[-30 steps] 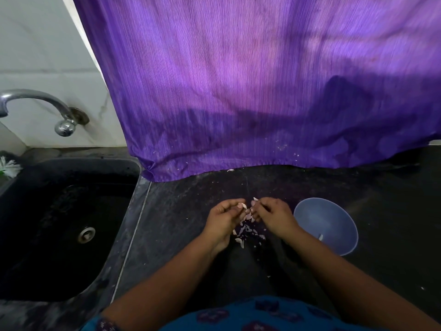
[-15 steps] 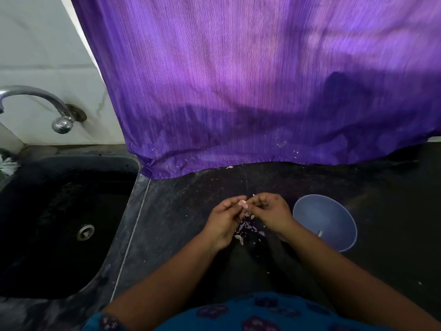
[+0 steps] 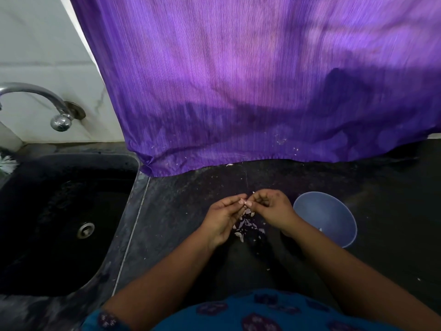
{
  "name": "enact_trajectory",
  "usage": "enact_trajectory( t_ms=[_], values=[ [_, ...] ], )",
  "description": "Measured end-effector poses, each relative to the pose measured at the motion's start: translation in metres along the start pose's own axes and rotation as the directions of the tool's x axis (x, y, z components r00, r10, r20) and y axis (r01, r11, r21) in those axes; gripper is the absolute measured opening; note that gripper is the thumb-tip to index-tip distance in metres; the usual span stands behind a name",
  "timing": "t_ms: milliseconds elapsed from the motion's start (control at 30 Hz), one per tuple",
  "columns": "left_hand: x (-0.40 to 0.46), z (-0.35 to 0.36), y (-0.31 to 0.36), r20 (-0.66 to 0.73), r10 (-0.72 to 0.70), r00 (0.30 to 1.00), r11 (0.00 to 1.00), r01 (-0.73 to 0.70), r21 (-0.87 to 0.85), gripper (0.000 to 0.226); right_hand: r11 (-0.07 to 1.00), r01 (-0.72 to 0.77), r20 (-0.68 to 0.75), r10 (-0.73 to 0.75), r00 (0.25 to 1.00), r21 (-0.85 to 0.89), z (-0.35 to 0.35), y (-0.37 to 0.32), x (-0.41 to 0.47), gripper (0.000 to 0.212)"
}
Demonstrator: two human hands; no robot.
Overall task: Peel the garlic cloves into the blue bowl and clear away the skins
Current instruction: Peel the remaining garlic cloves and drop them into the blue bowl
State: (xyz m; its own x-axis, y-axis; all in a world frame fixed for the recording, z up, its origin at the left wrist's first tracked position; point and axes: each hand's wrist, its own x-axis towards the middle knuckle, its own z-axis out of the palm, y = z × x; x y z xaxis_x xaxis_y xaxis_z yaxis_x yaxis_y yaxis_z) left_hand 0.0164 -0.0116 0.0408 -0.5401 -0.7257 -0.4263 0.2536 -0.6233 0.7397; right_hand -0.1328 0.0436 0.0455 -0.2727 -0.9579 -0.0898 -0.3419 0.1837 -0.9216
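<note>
My left hand (image 3: pixel 223 215) and right hand (image 3: pixel 272 206) pinch one small garlic clove (image 3: pixel 245 202) between fingertips above the skins (image 3: pixel 247 226) on the worktop (image 3: pixel 186 211), left of the blue bowl (image 3: pixel 334 211); it looks light, firm, probably slippery, so I grip its ends.

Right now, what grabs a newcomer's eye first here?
The big purple curtain fills the upper frame and hangs to the back of the dark counter. Mid-counter, the left hand and right hand meet fingertip to fingertip, pinching a garlic clove above scattered pale skins. A blue bowl sits by the right hand; a black sink lies far left.
</note>
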Motion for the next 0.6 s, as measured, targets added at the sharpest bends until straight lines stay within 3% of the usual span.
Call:
enact_trajectory(
  t_ms=[100, 300, 600],
  values=[
    [0.0007, -0.0007, -0.0003, -0.012, 0.023, 1.0, 1.0, -0.023, 0.011, 0.021, 0.996, -0.016, 0.014, 0.017, 1.0, -0.084, 0.0017, -0.0013, 0.0007, 0.005],
    [0.0017, -0.0005, -0.0027, -0.005, 0.016, 1.0, 1.0, -0.016, -0.001, 0.021, 0.995, -0.068, 0.039, 0.071, 0.997, -0.069, 0.006, -0.0013, -0.0001, 0.014],
    [0.004, -0.0007, -0.0048, -0.036, 0.07, 0.997, 0.994, -0.067, 0.086, 0.02, 0.958, 0.124, -0.029, -0.136, 0.99, -0.257, 0.0074, -0.0056, -0.0063, 0.006]
  ],
)
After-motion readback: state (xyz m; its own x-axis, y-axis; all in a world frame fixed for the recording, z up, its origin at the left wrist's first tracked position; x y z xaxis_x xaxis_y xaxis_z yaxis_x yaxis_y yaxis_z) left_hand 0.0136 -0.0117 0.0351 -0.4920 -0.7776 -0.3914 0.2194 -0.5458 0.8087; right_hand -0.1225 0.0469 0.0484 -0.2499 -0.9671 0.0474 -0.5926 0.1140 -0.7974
